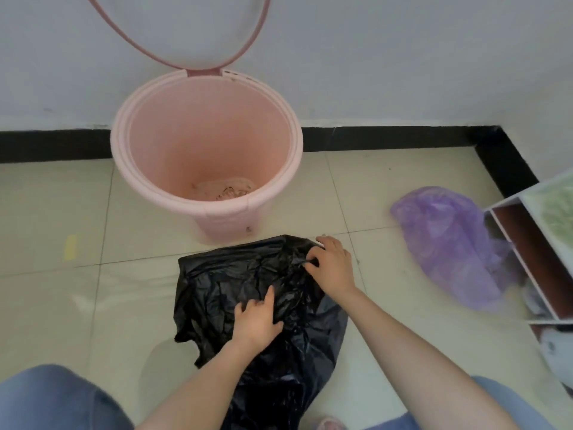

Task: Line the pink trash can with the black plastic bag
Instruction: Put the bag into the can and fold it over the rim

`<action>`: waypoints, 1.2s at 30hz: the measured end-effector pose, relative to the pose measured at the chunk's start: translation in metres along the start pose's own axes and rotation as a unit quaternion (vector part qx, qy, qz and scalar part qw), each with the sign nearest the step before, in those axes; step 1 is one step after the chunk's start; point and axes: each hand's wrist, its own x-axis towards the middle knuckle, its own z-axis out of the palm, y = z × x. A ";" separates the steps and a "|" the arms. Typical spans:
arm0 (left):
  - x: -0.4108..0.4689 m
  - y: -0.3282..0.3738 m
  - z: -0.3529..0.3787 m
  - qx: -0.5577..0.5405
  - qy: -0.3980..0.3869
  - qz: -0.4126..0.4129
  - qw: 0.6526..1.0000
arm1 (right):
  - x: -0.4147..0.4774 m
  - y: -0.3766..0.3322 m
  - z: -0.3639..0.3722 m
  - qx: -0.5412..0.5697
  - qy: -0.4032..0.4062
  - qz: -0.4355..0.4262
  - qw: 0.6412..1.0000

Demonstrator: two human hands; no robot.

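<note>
The pink trash can [130, 169] stands on the floor against the wall, its ring lid [173, 60] tipped up behind it. Some brownish debris lies at its bottom. In front of the can a crumpled black plastic bag [223, 274] is spread flat on the tiles. My right hand [331, 265] pinches the bag's far right edge. Nearer to me, my left hand [255, 318] presses on the bag's middle and gathers some film with its fingers.
A purple plastic bag [449, 243] lies on the floor to the right, beside a white shelf unit [533, 237]. A black baseboard [403, 138] runs along the wall and turns at the right corner. My knees in blue jeans [55, 398] are at the bottom.
</note>
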 end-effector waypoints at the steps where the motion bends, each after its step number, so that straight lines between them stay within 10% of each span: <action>1: 0.000 0.002 0.001 0.002 0.009 0.000 1.000 | 0.000 0.003 -0.006 0.032 0.012 0.008 0.999; 21: -0.070 0.068 -0.124 -0.187 0.235 0.182 0.936 | -0.012 -0.015 -0.276 0.221 0.411 0.047 0.883; 27: -0.103 0.039 -0.168 -0.239 0.304 0.171 0.906 | 0.001 -0.090 -0.294 0.135 0.331 -0.111 0.927; 36: -0.132 0.038 -0.263 -0.553 0.344 0.215 0.728 | -0.002 -0.201 -0.253 0.249 0.130 -0.259 0.924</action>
